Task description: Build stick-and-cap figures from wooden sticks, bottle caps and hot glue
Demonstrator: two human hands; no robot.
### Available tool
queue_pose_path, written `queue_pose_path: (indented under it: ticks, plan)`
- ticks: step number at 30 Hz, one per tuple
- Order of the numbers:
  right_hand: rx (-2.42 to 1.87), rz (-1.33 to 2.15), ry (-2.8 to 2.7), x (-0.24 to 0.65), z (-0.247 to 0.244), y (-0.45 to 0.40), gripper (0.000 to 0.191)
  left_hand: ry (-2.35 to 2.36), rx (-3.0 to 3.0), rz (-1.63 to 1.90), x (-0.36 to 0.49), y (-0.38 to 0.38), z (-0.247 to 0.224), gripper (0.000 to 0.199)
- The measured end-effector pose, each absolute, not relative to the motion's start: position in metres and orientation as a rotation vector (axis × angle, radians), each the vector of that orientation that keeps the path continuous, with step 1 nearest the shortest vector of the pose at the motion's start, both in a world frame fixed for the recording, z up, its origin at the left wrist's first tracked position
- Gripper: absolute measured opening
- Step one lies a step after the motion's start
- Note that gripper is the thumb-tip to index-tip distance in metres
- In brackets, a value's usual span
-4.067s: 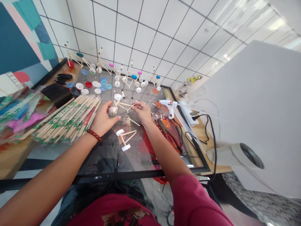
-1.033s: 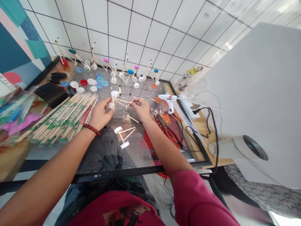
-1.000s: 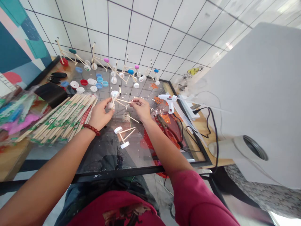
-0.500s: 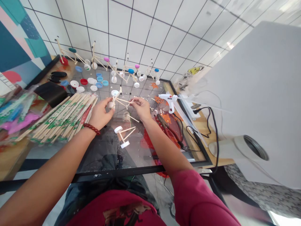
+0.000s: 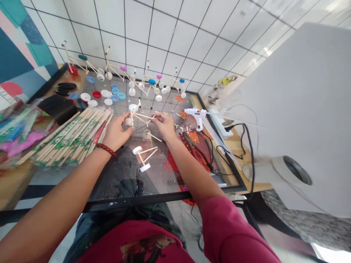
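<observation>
A small tricycle frame of wooden sticks (image 5: 142, 116) with white bottle-cap wheels is held between both my hands above the glass tabletop. My left hand (image 5: 118, 130) grips its wheel end, fingers closed around a white cap (image 5: 128, 122). At the other end, my right hand (image 5: 164, 126) pinches the stick tips between thumb and fingers. A second stick frame with two white caps (image 5: 144, 167) lies on the glass just below, nearer to me. A loose short stick (image 5: 155, 137) rests beside my right wrist.
Finished stick tricycles (image 5: 152, 82) stand along the tiled wall. Loose bottle caps (image 5: 106, 94) lie behind my left hand, wrapped chopsticks (image 5: 79, 135) to the left. On the right are a white glue gun (image 5: 196, 116), pliers (image 5: 196, 149), a power strip (image 5: 222, 126) and cables.
The view has shifted very slightly. Both hands keep the same hold on the stick frame, with hardly any movement.
</observation>
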State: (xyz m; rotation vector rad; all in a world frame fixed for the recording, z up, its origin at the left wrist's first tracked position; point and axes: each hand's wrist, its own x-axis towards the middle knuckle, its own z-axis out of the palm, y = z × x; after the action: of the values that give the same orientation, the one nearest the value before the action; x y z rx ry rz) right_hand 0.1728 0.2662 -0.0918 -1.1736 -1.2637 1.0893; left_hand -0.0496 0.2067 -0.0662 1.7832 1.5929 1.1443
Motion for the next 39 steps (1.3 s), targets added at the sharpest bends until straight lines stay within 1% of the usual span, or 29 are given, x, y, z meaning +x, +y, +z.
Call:
queue_pose_path:
  ticks: [11,20,26,34,39]
  plan:
    - [-1.139,1.097,-1.286,0.176,-0.096,0.267,0.022,1.607,1.796,1.142,-0.051,0.209,-0.071,0.064]
    - [-1.144,1.083,-1.306,0.175,-0.099,0.271,0.020,1.566,1.813,1.176,-0.053,0.211,-0.073,0.061]
    - [-1.154,1.070,-1.311,0.173,-0.096,0.269,0.015,1.558,1.801,1.192,-0.056,0.213,-0.077,0.058]
    - [-1.152,1.057,-1.301,0.173,-0.094,0.267,0.023,1.531,1.793,1.250,-0.057,0.215,-0.081,0.056]
    - [-1.138,1.078,-1.302,0.173,-0.093,0.265,0.020,1.520,1.782,1.274,-0.057,0.215,-0.081,0.053]
